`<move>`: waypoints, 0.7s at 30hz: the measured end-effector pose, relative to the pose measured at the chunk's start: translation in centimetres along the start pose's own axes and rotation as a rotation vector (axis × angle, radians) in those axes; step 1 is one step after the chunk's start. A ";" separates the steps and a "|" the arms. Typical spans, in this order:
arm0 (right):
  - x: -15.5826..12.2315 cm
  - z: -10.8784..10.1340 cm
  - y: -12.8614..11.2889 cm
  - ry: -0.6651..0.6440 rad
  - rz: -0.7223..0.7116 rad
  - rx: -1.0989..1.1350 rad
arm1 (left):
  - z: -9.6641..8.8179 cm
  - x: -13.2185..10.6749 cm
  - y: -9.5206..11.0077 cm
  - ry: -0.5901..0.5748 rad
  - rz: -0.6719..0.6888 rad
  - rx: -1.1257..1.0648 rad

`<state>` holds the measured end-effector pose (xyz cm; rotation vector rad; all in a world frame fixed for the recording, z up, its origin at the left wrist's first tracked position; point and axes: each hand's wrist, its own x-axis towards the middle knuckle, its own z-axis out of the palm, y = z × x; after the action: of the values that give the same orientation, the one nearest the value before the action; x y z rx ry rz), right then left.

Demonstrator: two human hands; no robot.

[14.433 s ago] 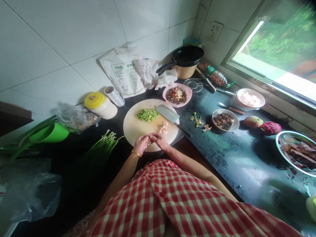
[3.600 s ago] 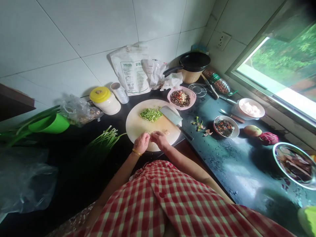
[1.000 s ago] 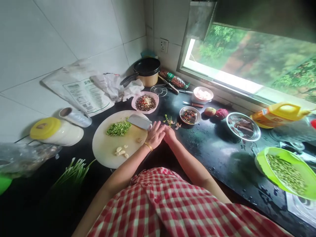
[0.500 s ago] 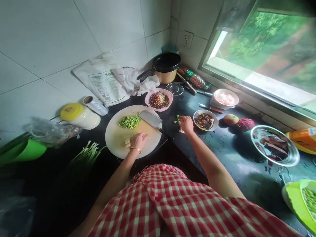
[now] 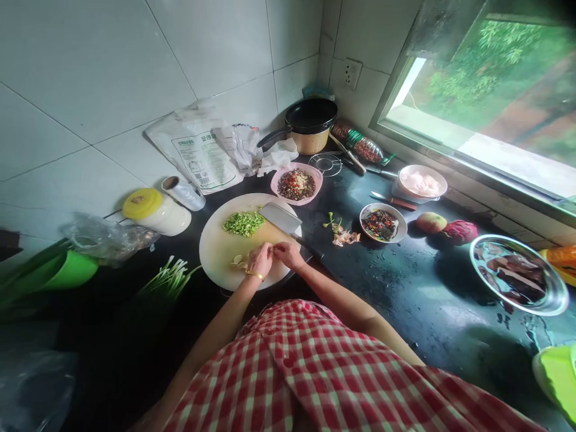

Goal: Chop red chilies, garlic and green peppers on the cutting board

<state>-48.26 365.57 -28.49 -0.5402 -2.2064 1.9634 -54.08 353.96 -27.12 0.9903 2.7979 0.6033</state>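
Note:
Over the near part of the round white cutting board, my left hand and my right hand meet fingertip to fingertip. Both are closed in a pinch on a small garlic clove, mostly hidden by the fingers. Just left of my left hand, a few pale garlic cloves lie on the board. Behind them sits a heap of chopped green onion. A cleaver rests on the board's right side, its dark handle reaching past the edge. Garlic skins are piled on the counter to the right.
A pink bowl of mixed seasonings stands behind the board, with a black pan farther back. Rightward are a white bowl, a paring knife and a steel basin. Green onions lie left, near a yellow-lidded jar.
My right hand has moved left from the pile of skins to meet my left hand over the board. My left hand has risen slightly off the cloves. The view has shifted a little.

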 end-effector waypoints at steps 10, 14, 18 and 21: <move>0.3 1.6 -0.7 0.027 0.032 -0.059 | -1.5 -0.8 -1.9 0.140 -0.055 -0.280; 0.1 2.9 -1.5 -0.046 0.079 0.157 | -2.6 -1.9 -2.8 0.181 -0.055 -0.338; 0.0 4.2 -2.3 -0.153 0.229 0.396 | -2.9 -2.6 -4.3 0.207 -0.193 -0.540; -0.2 5.2 -2.6 -0.252 0.370 0.540 | -2.7 -2.9 -5.5 0.202 -0.326 -0.702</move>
<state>-50.26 360.43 -26.60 -0.6783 -1.6479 2.8179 -55.63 347.36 -26.92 0.3402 2.4739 1.5368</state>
